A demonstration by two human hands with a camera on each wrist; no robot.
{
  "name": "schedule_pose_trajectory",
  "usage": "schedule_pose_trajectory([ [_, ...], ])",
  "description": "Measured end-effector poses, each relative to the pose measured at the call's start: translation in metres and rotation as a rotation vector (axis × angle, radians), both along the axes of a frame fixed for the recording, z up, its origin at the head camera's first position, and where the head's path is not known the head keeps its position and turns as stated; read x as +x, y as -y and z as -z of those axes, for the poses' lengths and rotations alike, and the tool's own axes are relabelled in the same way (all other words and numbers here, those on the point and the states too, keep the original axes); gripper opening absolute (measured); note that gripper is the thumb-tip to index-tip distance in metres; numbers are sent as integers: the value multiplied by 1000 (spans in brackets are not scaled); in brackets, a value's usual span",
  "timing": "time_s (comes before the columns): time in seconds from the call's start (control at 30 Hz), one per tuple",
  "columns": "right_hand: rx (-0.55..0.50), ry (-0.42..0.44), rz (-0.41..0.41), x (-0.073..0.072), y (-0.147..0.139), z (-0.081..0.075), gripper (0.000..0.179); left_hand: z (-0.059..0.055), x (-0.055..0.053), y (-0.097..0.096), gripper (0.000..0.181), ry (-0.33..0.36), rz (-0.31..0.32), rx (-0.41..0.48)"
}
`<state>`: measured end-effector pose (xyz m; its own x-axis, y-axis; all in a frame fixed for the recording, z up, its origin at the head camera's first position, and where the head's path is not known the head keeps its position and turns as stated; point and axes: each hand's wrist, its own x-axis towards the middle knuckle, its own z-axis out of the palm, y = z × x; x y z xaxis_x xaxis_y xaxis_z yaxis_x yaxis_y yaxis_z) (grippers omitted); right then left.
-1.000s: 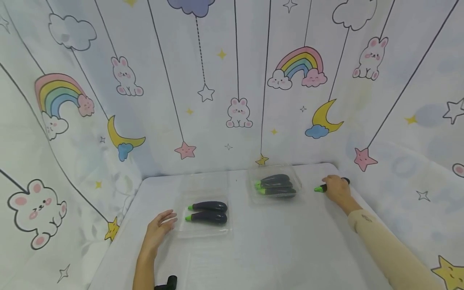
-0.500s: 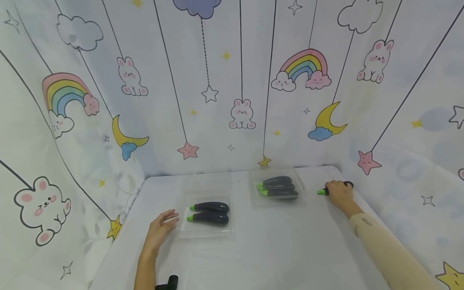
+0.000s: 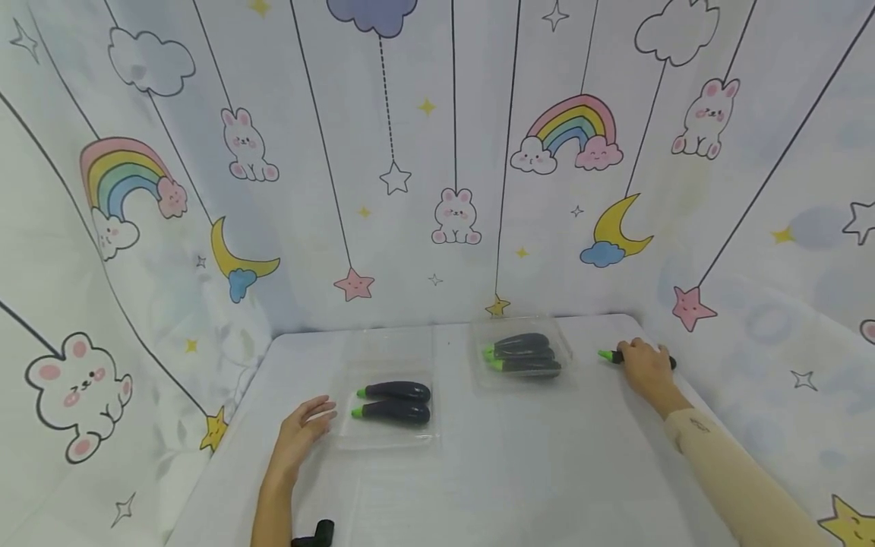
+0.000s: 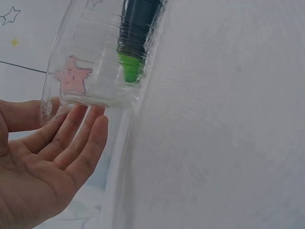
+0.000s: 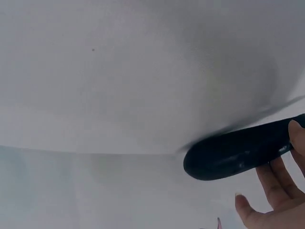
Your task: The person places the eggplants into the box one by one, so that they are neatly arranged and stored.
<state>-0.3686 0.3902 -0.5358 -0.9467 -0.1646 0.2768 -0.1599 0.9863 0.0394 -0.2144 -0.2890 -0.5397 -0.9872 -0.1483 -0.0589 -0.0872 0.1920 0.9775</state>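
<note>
My right hand (image 3: 648, 372) grips an eggplant (image 3: 617, 356) at the table's far right; its green stem end points left. In the right wrist view, the thumb and fingers hold the dark eggplant (image 5: 228, 155) close to the white surface. My left hand (image 3: 301, 431) lies at the left side of a clear plastic box (image 3: 342, 439), fingers extended and slightly bent. In the left wrist view, its fingers (image 4: 90, 148) touch the box's end wall (image 4: 102, 101). Two eggplants (image 3: 393, 411) lie side by side in this box, green ends left.
A second clear box (image 3: 569, 372) stands at the back, with several eggplants (image 3: 526, 368) seen through its plastic. The white table (image 3: 506, 471) meets a patterned cloth (image 3: 307, 190) behind and at both sides. A black object (image 3: 321, 533) lies at the front left.
My right hand has shifted slightly right, and the eggplant in it has turned so its dark end sits lower. My left hand stays by the box. The head view has shifted a little.
</note>
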Motion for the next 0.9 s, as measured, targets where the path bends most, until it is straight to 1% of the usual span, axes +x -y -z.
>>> schedule_pose_trajectory([
  [0.13, -54, -20, -4, 1, 3, -2, 30, 1, 1, 0, 49, 3, 1, -5],
  [0.27, -103, -62, -7, 2, 8, -5, 32, 1, 1, 0, 49, 0, 4, 0],
  [0.43, -130, -115, -3, 4, 15, -11, 32, 2, 1, 1, 50, -2, 12, -4],
  [0.63, -160, -199, -11, 4, 23, -30, 31, 2, 0, 1, 48, -8, 14, -5],
  [0.9, -238, -231, -37, 11, 44, -54, 32, 1, 1, -1, 48, -19, 15, -13],
])
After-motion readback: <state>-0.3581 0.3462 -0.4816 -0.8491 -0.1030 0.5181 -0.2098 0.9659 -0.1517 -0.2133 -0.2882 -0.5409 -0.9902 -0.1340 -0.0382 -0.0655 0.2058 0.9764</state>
